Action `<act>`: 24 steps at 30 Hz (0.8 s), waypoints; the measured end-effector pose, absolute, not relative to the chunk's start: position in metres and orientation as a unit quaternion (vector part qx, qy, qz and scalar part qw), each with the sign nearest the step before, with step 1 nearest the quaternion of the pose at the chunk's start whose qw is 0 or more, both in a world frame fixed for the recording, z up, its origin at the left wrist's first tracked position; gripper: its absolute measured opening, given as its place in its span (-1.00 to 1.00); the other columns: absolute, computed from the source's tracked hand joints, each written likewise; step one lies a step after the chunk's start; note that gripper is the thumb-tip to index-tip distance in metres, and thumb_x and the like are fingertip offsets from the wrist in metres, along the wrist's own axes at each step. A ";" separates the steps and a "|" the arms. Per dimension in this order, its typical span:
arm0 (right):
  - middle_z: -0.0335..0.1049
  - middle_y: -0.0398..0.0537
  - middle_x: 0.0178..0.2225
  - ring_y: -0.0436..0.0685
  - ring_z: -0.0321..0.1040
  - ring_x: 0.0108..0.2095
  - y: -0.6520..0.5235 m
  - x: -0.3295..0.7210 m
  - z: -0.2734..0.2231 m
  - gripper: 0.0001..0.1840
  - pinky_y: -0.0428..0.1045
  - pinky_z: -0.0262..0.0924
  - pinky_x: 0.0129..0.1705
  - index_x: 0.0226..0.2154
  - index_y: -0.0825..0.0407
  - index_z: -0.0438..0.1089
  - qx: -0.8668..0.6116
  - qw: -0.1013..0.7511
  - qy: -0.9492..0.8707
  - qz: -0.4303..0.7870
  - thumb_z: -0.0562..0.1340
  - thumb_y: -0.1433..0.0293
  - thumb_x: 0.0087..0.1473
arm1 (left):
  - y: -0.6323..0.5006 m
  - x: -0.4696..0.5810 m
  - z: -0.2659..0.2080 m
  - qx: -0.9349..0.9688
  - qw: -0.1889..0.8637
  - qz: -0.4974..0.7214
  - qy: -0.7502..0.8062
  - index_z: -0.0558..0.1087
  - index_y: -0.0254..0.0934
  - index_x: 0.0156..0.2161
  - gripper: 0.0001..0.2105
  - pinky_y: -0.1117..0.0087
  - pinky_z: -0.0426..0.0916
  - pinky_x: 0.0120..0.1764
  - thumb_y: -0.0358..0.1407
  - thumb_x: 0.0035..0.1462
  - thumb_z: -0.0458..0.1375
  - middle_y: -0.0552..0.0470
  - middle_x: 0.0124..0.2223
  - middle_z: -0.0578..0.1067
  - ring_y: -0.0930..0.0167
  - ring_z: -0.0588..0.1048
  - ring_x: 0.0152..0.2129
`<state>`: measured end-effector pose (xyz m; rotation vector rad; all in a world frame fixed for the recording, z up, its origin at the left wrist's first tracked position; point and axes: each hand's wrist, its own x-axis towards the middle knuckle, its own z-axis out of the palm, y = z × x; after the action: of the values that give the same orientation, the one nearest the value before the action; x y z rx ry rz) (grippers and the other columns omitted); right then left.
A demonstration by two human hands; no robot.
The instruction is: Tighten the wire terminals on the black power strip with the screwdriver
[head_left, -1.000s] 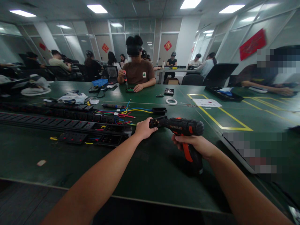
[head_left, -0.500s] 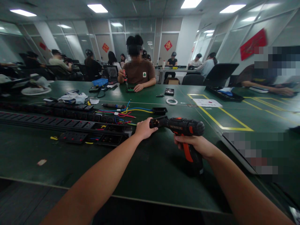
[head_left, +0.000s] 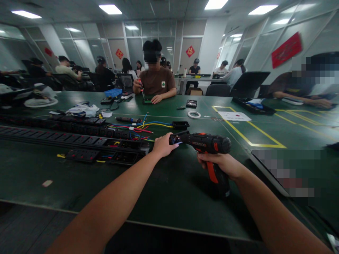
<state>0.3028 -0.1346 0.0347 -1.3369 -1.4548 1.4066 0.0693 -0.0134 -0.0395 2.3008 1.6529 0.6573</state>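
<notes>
My left hand (head_left: 162,146) is closed around a small black plastic housing (head_left: 174,139) with an open hollow side. In my right hand (head_left: 224,162) is a black and orange cordless drill (head_left: 210,141), gripped by its handle with its nose pointing left. The drill's front end reaches the right side of the housing; whether the bit touches a screw is too small to tell. Bluish light falls on the housing's inside. Left of my left hand lie long black power strips (head_left: 53,135) and a short socket piece (head_left: 82,155) with wires.
Blue, yellow and red wires (head_left: 156,124) run to another black housing (head_left: 181,124) beyond my left hand. A white ring (head_left: 194,114) lies farther back. A flat panel (head_left: 270,173) is at the right. Across the green table (head_left: 164,197) a person (head_left: 156,79) holds a red screwdriver.
Bluish light now shows on the housing, which was dark before. Both hands, the drill and the housing are in nearly the same place.
</notes>
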 end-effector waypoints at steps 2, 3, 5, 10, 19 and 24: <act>0.45 -0.12 -0.51 0.12 0.37 -0.48 -0.134 0.304 0.034 -0.62 0.04 0.22 -0.36 -0.46 0.03 0.51 -0.517 0.349 -0.562 0.544 0.50 0.10 -0.16 | -0.013 0.069 -0.040 0.785 0.116 0.227 0.564 0.33 -0.12 0.27 -0.39 0.10 0.33 0.09 0.05 0.19 0.25 -0.10 0.10 0.59 0.08 0.55 0.03; 0.45 -0.12 -0.51 0.12 0.37 -0.48 -0.134 0.304 0.033 -0.62 0.04 0.22 -0.36 -0.46 0.04 0.51 -0.516 0.350 -0.561 0.544 0.50 0.10 -0.16 | -0.013 0.069 -0.040 0.785 0.116 0.228 0.564 0.34 -0.12 0.26 -0.39 0.10 0.34 0.09 0.05 0.18 0.25 -0.10 0.10 0.59 0.08 0.55 0.02; 0.44 -0.12 -0.51 0.11 0.37 -0.48 -0.134 0.304 0.033 -0.62 0.03 0.22 -0.36 -0.46 0.04 0.51 -0.514 0.352 -0.561 0.545 0.51 0.10 -0.17 | -0.013 0.069 -0.040 0.785 0.117 0.227 0.564 0.34 -0.12 0.27 -0.39 0.10 0.34 0.09 0.05 0.18 0.26 -0.10 0.09 0.59 0.08 0.55 0.02; 0.44 -0.12 -0.53 0.11 0.36 -0.48 -0.134 0.303 0.035 -0.62 0.03 0.21 -0.36 -0.49 0.05 0.50 -0.509 0.346 -0.572 0.542 0.50 0.09 -0.15 | -0.014 0.069 -0.038 0.785 0.122 0.222 0.565 0.33 -0.10 0.27 -0.39 0.11 0.33 0.10 0.07 0.19 0.25 -0.09 0.10 0.59 0.08 0.54 0.04; 0.44 -0.13 -0.52 0.10 0.37 -0.48 -0.132 0.306 0.031 -0.60 0.02 0.22 -0.36 -0.47 0.06 0.50 -0.506 0.348 -0.580 0.535 0.49 0.08 -0.12 | -0.013 0.069 -0.040 0.787 0.115 0.227 0.562 0.32 -0.13 0.28 -0.38 0.11 0.33 0.09 0.06 0.19 0.25 -0.10 0.11 0.59 0.09 0.54 0.03; 0.42 -0.13 -0.54 0.09 0.35 -0.49 -0.132 0.307 0.030 -0.59 0.02 0.21 -0.37 -0.48 0.05 0.49 -0.504 0.343 -0.588 0.532 0.50 0.06 -0.12 | -0.013 0.069 -0.040 0.786 0.118 0.226 0.564 0.32 -0.13 0.28 -0.38 0.11 0.33 0.10 0.05 0.19 0.26 -0.10 0.10 0.59 0.09 0.54 0.03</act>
<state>0.3066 -0.1317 0.0298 -1.3096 -1.5279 1.3842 0.0688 -0.0127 -0.0401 2.2981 1.6497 0.6603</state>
